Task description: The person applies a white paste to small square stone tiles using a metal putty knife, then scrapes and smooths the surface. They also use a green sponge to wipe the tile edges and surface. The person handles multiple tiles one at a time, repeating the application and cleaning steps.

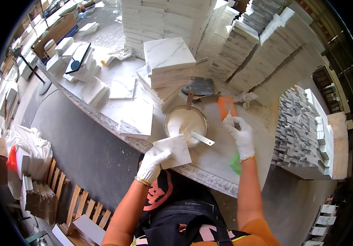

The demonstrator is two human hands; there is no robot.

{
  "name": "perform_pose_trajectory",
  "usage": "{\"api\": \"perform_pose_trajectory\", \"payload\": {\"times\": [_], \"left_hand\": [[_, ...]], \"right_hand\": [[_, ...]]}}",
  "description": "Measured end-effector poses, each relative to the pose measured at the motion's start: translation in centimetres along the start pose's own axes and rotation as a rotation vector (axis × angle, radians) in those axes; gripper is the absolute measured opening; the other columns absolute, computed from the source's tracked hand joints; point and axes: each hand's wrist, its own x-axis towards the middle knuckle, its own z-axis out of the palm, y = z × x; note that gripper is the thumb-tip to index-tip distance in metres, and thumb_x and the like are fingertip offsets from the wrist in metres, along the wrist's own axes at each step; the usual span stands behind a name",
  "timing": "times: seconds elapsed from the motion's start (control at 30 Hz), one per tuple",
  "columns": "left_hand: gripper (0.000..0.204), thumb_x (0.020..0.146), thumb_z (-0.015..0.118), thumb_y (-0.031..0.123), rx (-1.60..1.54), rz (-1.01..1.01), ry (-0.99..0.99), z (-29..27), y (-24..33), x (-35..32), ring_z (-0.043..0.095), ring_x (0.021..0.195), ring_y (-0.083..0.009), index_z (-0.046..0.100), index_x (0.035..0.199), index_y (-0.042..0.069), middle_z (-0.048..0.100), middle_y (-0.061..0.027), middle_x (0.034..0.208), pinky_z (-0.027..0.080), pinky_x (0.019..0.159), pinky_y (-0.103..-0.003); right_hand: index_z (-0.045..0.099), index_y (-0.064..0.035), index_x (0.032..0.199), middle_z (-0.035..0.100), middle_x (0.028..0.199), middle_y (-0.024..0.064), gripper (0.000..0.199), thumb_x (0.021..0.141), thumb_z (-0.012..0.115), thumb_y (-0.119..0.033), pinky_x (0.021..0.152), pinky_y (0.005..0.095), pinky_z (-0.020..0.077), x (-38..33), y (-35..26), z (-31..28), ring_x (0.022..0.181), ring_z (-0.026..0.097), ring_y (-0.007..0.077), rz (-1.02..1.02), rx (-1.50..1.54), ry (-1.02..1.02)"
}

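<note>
My left hand (153, 165), in a white knit glove, grips a square white marble tile (175, 151) with grey veins at the table's near edge. The tile's far corner is close to a round tub (176, 123) of creamy white paste. A metal blade (202, 138) leans out over the tub's near right rim, and a scraper's brown handle (189, 100) shows at its far side. My right hand (240, 133), also gloved, has thumb and fingers closed in a pinch beside an orange pack (226, 108). A small pale tip shows at the fingertips; what it belongs to is unclear.
Marble tiles are stacked (170, 61) behind the tub, with loose tiles (137, 119) to its left. A phone (78, 58) leans on tiles at the far left. A green crumpled thing (235, 164) lies by my right wrist. Tall tile stacks (275, 53) stand behind and right.
</note>
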Motion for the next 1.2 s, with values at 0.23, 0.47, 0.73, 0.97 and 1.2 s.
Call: {"api": "perform_pose_trajectory", "payload": {"times": [0.23, 0.47, 0.73, 0.97, 1.2], "left_hand": [[0.056, 0.091, 0.076, 0.019, -0.021, 0.021, -0.012, 1.5, 0.1, -0.2, 0.065, 0.113, -0.0198, 0.056, 0.138, -0.004, 0.068, -0.0094, 0.126, 0.051, 0.101, -0.035], [0.063, 0.088, 0.078, 0.02, -0.021, 0.031, -0.031, 1.2, 0.3, 0.0, 0.065, 0.116, -0.0233, 0.053, 0.14, -0.005, 0.066, -0.0124, 0.129, 0.052, 0.102, -0.038], [0.062, 0.089, 0.077, 0.019, -0.049, 0.02, -0.046, 1.1, 0.6, -0.2, 0.066, 0.116, -0.0245, 0.053, 0.14, -0.005, 0.066, -0.0129, 0.129, 0.052, 0.102, -0.04], [0.064, 0.089, 0.078, 0.019, -0.027, 0.005, -0.031, 0.2, -0.3, 0.1, 0.065, 0.116, -0.0249, 0.051, 0.142, -0.006, 0.065, -0.0139, 0.129, 0.053, 0.103, -0.041], [0.066, 0.089, 0.078, 0.019, -0.035, 0.001, -0.042, -0.1, -0.6, 0.3, 0.064, 0.118, -0.0253, 0.049, 0.143, -0.006, 0.064, -0.014, 0.131, 0.052, 0.103, -0.041]], "right_hand": [[0.069, -0.0021, 0.112, 0.074, 0.101, 0.0047, 0.032, 0.083, 0.079, -0.012, 0.086, 0.0298, 0.0547, 0.7, 2.0, 0.5, 0.09, 0.068, 0.0137, 0.004, -0.164, 0.015], [0.068, -0.0052, 0.118, 0.074, 0.108, 0.0088, 0.038, 0.081, 0.077, -0.009, 0.087, 0.0336, 0.0556, 0.0, 0.7, 0.3, 0.097, 0.071, 0.0181, -0.066, -0.317, 0.116], [0.075, -0.0075, 0.109, 0.076, 0.096, 0.0118, 0.029, 0.093, 0.074, -0.032, 0.078, 0.033, 0.057, -5.8, -3.8, 3.2, 0.085, 0.073, 0.0214, -0.125, -0.26, 0.121], [0.076, -0.0132, 0.106, 0.074, 0.091, 0.0131, 0.035, 0.091, 0.072, -0.044, 0.073, 0.0378, 0.0555, -6.3, -6.0, 5.8, 0.082, 0.072, 0.0303, -0.118, -0.554, -0.146], [0.077, -0.0117, 0.102, 0.075, 0.094, 0.0124, 0.017, 0.091, 0.072, -0.024, 0.073, 0.0368, 0.0561, -5.3, -5.2, 5.8, 0.082, 0.073, 0.0292, -0.226, -0.433, -0.065]]}}
